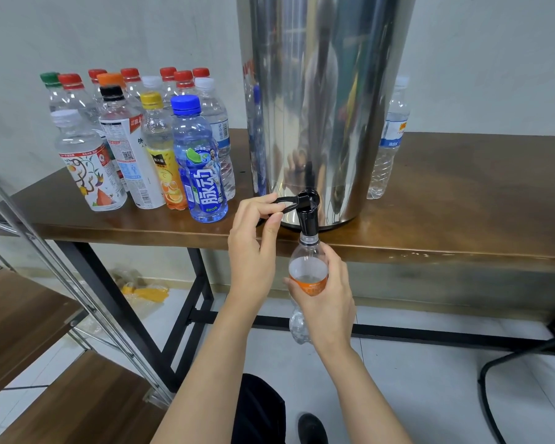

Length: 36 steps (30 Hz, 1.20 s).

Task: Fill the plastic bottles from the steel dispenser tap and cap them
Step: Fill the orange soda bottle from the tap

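Nearest, tiled floor point(430, 379) lies open below the arms, with wooden shelves point(29, 315) closing in at the left. The right hand point(326, 296) is wrapped round an uncapped orange-label bottle point(308, 270), held in the air just in front of the desk's point(462, 203) near edge. Its mouth is right up against the black tap point(308, 216). The left hand point(253, 238) pinches the tap lever point(282, 203), which sticks out leftward. The tap overhangs the edge, and the steel dispenser point(318, 91) stands right at that edge. To the left, a blue bottle point(199, 161) stands near the edge, fronting a tight cluster of capped bottles point(125, 123) that runs back to the wall. On the far right, 1 clear bottle point(388, 139) stands beside the dispenser, with bare desk beyond it.
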Available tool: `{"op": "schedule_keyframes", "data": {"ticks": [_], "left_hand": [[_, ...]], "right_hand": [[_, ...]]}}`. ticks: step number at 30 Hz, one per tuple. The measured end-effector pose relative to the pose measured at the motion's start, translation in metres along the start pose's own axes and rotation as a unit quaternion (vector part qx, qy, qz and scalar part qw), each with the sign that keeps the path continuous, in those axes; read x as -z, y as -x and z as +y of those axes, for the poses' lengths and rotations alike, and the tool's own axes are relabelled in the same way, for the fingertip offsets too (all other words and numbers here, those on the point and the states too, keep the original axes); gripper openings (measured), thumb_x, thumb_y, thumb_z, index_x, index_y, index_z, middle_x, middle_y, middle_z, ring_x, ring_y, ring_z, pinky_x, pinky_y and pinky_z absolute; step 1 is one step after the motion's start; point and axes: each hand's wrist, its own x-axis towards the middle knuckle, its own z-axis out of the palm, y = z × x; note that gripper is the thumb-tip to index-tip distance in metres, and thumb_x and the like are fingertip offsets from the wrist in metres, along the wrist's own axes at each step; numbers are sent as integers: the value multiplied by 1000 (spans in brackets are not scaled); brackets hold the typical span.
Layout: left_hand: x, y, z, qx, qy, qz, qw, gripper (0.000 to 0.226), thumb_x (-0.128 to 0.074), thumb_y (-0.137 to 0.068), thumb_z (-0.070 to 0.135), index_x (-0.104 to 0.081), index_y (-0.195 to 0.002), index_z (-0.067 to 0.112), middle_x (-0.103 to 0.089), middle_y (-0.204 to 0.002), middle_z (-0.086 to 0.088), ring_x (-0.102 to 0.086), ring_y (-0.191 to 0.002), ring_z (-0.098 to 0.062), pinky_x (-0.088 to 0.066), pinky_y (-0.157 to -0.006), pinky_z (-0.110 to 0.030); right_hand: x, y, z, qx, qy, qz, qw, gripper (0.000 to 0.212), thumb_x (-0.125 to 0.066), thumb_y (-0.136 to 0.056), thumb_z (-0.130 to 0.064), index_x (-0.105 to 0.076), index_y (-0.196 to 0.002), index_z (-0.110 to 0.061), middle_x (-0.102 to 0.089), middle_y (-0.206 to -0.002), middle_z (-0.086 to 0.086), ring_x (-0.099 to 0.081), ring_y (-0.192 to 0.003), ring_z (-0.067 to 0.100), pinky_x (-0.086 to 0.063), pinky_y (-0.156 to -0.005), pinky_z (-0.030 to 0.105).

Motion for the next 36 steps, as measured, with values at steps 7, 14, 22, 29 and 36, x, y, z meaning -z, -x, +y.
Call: {"op": "schedule_keyframes", "data": {"ticks": [7,14,22,29,36], "left_hand": [[-2,4,-7,-66,-75,39,994,15,-55,-99,16,-68,-103,20,-62,-115,11,-50,-110,-9,-37,-96,-22],[-4,3,-11,-104,-67,54,991,15,-55,-99,20,-69,-105,20,-59,-107,13,-54,-105,-8,-46,-90,-38],[-4,4,-9,-72,-40,42,996,14,-51,-100,29,-63,-108,31,-55,-106,15,-59,-106,-19,-48,-89,-53],[-4,4,-10,-67,-38,39,996,13,-52,-100,27,-62,-106,31,-55,-107,14,-60,-106,-21,-47,-90,-54],[-3,5,-10,-67,-38,36,996,14,-53,-99,26,-62,-107,32,-55,-106,16,-59,-107,-20,-47,-91,-54]], "right_hand": [[1,0,0,2,-3,1,1000,80,-82,-76,-43,-37,-142,-39,-46,-140,-21,-51,-118,6,-49,-81,31],[1,0,1,5,-2,1,1000,80,-83,-76,-42,-38,-142,-38,-47,-139,-19,-52,-119,8,-49,-80,30],[0,-1,1,6,-5,2,1000,80,-83,-75,-42,-38,-142,-38,-47,-139,-18,-52,-119,8,-49,-80,28],[0,0,2,3,-8,5,1000,81,-83,-75,-42,-38,-142,-38,-48,-138,-18,-52,-118,7,-52,-84,33],[-1,0,2,3,-13,6,1000,81,-83,-75,-41,-39,-142,-39,-48,-138,-19,-52,-118,7,-52,-84,34]]}}
